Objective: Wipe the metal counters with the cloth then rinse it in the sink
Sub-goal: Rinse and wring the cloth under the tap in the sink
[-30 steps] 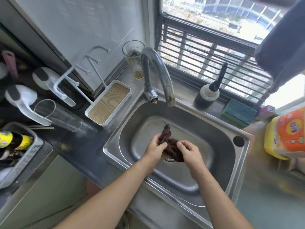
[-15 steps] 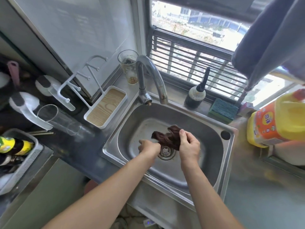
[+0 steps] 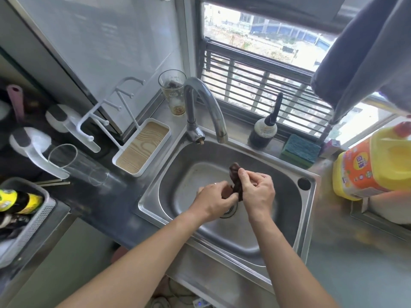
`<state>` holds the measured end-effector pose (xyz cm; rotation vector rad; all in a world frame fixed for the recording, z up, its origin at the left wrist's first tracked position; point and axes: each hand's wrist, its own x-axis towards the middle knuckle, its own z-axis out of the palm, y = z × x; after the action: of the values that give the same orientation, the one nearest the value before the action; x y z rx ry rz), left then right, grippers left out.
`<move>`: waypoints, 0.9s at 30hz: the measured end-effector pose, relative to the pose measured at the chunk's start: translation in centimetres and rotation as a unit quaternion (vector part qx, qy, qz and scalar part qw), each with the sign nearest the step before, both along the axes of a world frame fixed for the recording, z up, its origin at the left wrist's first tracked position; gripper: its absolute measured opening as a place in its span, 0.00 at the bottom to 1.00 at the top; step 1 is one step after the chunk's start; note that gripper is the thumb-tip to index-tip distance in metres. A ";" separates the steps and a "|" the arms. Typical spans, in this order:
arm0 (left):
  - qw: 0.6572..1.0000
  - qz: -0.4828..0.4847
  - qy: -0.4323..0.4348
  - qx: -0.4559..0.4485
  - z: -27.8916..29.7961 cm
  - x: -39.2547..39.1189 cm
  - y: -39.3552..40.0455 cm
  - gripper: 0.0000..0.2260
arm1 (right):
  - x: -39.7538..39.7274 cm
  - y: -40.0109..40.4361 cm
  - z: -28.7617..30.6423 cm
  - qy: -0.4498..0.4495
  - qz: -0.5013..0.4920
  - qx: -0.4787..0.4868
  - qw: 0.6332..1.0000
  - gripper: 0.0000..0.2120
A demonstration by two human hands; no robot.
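Note:
A dark brown cloth [image 3: 235, 180], bunched into a narrow wad, hangs over the middle of the steel sink [image 3: 287, 221], just above the drain. My right hand [image 3: 258, 194] grips its upper part, with one end poking up past my fingers. My left hand [image 3: 214, 201] grips the lower end beside it. Both hands sit close together inside the basin. The curved tap [image 3: 205, 105] stands at the sink's back left; no water runs from it. The metal counter [image 3: 355, 263] stretches to the right of the sink.
A yellow detergent jug [image 3: 375, 161] stands at the right. A blue-green sponge [image 3: 300, 150] and a dark bottle [image 3: 265, 128] sit on the sill ledge. A drinking glass [image 3: 174, 94], a white rack with a wood tray [image 3: 142, 146] and a clear cup [image 3: 75, 163] crowd the left.
The cloth went from stretched sideways between my hands to a tight upright wad. My hands have come closer together, and my view has shifted left.

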<state>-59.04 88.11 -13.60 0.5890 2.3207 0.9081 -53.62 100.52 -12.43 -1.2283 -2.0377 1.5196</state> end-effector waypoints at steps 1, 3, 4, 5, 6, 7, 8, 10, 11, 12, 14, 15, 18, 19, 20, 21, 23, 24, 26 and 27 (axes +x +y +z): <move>1.000 -0.014 -0.007 0.026 0.2 -0.1 -0.2 0.17 | -0.1 0.1 0.2 -0.002 -0.003 0.006 1.000 0.08; 0.997 -0.031 0.011 0.076 0.1 -0.3 -0.6 0.15 | -0.2 0.2 0.3 -0.008 -0.010 0.002 1.000 0.07; 0.995 -0.025 0.011 0.099 -0.1 -0.4 -0.7 0.12 | -0.2 0.1 0.3 -0.011 -0.011 0.002 1.000 0.07; 0.993 -0.013 -0.006 0.115 0.1 -0.5 -0.6 0.10 | -0.2 0.0 0.2 -0.012 -0.014 -0.002 1.000 0.07; 0.989 0.013 -0.051 0.140 0.1 -0.5 -0.5 0.09 | -0.2 -0.2 0.1 -0.011 -0.019 -0.010 1.000 0.07; 0.978 0.046 -0.122 0.163 0.4 -0.6 -0.2 0.09 | -0.3 -0.3 -0.2 -0.011 -0.024 -0.017 1.000 0.07; 0.958 0.084 -0.201 0.187 0.7 -0.7 0.1 0.12 | -0.3 -0.4 -0.4 -0.011 -0.028 -0.022 0.999 0.07; 0.917 0.151 -0.312 0.196 1.5 -0.8 0.8 0.13 | -0.2 -0.5 -0.3 -0.009 -0.021 -0.025 0.999 0.05; 0.919 0.161 -0.307 0.190 1.4 -1.1 1.0 0.12 | -0.1 -0.5 -0.2 -0.004 -0.014 -0.026 1.000 0.04; 0.929 0.158 -0.273 0.193 0.9 -1.3 1.1 0.10 | 0.0 -0.4 -0.2 0.001 -0.004 -0.028 1.000 0.04; 0.942 0.172 -0.199 0.209 0.6 -1.4 1.0 0.08 | 0.1 -0.2 -0.3 0.011 0.024 -0.019 0.999 0.04; 0.940 0.194 -0.170 0.222 0.9 -1.5 1.0 0.08 | 0.1 -0.2 -0.3 0.017 0.038 -0.018 0.999 0.03; 0.941 0.220 -0.070 0.248 2.1 -1.7 0.9 0.06 | 0.0 -0.1 -0.1 0.049 0.081 -0.023 0.995 0.05; 0.948 0.202 -0.022 0.247 2.7 -1.7 0.8 0.05 | -0.1 0.0 -0.1 0.058 0.091 -0.026 0.994 0.07; 0.953 0.172 0.033 0.247 3.2 -1.8 0.7 0.04 | -0.2 0.0 0.0 0.068 0.093 -0.038 0.993 0.09; 0.955 0.137 0.089 0.248 3.7 -1.9 0.5 0.03 | -0.4 0.1 0.1 0.080 0.095 -0.059 0.991 0.12; 0.945 0.082 0.180 0.261 4.8 -2.1 0.4 0.04 | -0.6 0.1 0.5 0.089 0.109 -0.107 0.984 0.20; 0.936 0.062 0.205 0.278 5.3 -2.1 0.5 0.04 | -0.5 0.2 1.0 0.091 0.122 -0.127 0.980 0.23; 0.920 0.042 0.221 0.321 6.4 -2.3 0.9 0.03 | -0.4 0.0 2.4 0.101 0.160 -0.172 0.967 0.27; 0.915 0.049 0.216 0.337 6.9 -2.4 1.1 0.04 | -0.4 -0.1 2.9 0.104 0.180 -0.193 0.959 0.29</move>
<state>-61.48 89.22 -6.74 1.0448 2.3896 1.8100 -54.04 100.47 -9.50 -0.7902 -1.9582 2.1973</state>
